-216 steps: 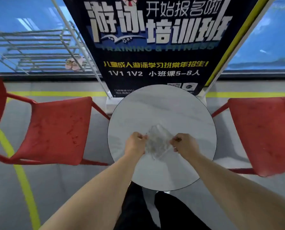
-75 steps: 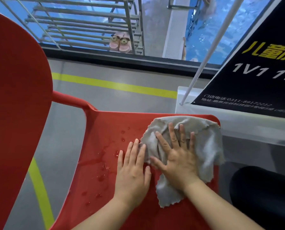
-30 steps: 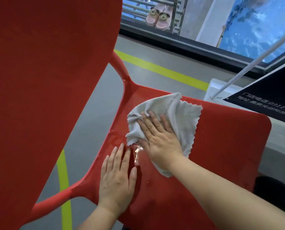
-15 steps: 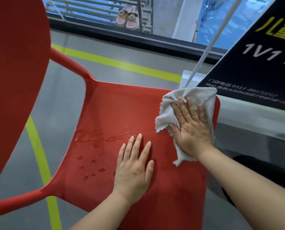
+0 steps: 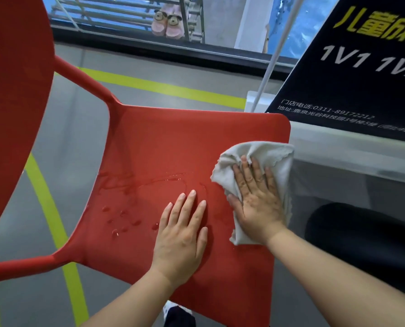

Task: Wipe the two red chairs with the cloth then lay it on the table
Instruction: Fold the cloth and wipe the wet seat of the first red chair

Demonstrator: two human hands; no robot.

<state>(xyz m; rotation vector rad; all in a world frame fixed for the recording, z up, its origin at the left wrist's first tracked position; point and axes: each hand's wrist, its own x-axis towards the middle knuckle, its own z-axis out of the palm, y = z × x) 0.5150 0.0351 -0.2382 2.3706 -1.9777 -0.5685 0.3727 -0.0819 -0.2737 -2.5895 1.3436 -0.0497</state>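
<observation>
I have my right hand (image 5: 255, 199) spread flat, palm down, on the grey cloth (image 5: 262, 159), pinning it against the seat of the red chair (image 5: 173, 142) at its right-hand edge. The fingers are splayed wide, not curled round the fabric; the cloth is bunched under and ahead of them, and one scalloped corner hangs just past the seat's edge. My left hand (image 5: 181, 234) lies just beside it, also flat and open with nothing in it, pressing on the bare seat as a brace.

What the next stroke turns on is where the wet lies. The water (image 5: 126, 208) sits to the left of both hands: a smeared streak runs from just ahead of my left fingertips away toward the seat's left rim, and a scatter of separate drops lies left of my left hand, closer to me. The streak's long axis runs roughly side to side across the seat. So the cloth is on the far side of my left hand from the mess, and the empty left hand is the nearer one to it.

As I judge it, the cloth hand has to sweep leftward along that streak, and my left hand stands squarely in the path of the lower drops, so it would need to lift or shift first. The part of the seat beyond my right hand looks dry already. This chair is not yet finished; the second chair and the surface where the cloth ends up are out of view.
</observation>
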